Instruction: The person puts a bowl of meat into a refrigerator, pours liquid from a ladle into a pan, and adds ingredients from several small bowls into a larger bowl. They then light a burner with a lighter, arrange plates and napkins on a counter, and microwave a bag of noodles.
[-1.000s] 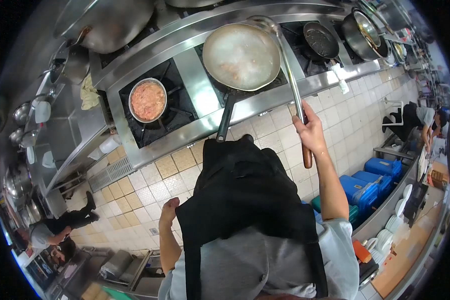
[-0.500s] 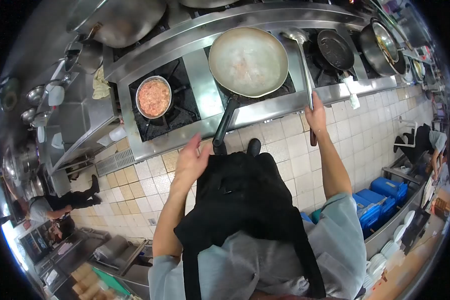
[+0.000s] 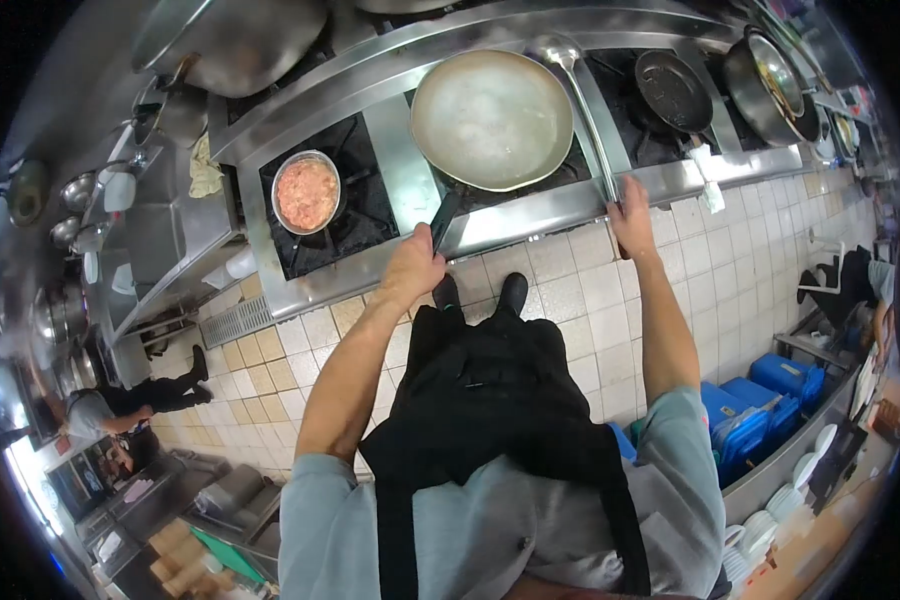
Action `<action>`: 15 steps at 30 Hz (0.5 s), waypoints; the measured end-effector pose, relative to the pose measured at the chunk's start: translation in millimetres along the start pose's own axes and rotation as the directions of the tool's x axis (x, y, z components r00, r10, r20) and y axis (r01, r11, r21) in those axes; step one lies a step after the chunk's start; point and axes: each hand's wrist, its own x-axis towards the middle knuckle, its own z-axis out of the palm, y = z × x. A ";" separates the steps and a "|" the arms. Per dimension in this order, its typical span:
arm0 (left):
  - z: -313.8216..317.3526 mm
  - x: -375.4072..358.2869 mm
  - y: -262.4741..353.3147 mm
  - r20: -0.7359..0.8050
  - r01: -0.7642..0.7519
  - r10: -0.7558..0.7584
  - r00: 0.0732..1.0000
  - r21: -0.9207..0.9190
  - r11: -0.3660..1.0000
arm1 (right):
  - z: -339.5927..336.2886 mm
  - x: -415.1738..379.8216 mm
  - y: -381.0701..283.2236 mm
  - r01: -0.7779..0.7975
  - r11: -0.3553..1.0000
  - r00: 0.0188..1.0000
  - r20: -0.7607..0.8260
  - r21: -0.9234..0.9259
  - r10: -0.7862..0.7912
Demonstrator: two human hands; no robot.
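My left hand (image 3: 415, 267) is closed around the black handle (image 3: 446, 216) of a large pale pan (image 3: 492, 122) on the middle burner. The pan's inside looks whitish and glossy, with no food visible in it. In my right hand (image 3: 633, 218) is the long handle of a metal ladle (image 3: 558, 50), whose bowl rests at the stove top, just right of the pan. A small metal bowl or pot of pinkish minced food (image 3: 307, 192) stands on the left burner, touched by neither hand.
A small black pan (image 3: 673, 92) with a cloth-wrapped handle and stacked bowls (image 3: 760, 88) are on the right of the stove. A sink counter (image 3: 175, 215) is at left. Blue bins (image 3: 785, 375) stand at lower right. One person (image 3: 120, 410) is at left, another (image 3: 870, 290) at right.
My left hand has moved up and right and taken hold of the pan handle. The pinkish patch in the pan no longer shows. The ladle's bowl has shifted left, nearer the pan.
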 end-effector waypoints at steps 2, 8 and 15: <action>-11.3 -2.6 -7.1 0.025 -0.064 0.064 0.998 0.000 0.998 | -17.4 -14.8 -0.7 -0.118 0.991 0.993 0.026 0.065 0.116; -28.5 8.4 -21.7 0.084 -0.115 0.109 0.990 0.063 0.991 | -54.7 -97.2 18.2 -0.435 0.831 0.879 -0.039 0.346 0.476; -31.4 -10.8 -22.8 -0.048 0.004 -0.014 0.999 -0.207 0.978 | -60.4 -170.7 -2.4 -0.612 0.579 0.704 0.036 0.539 0.710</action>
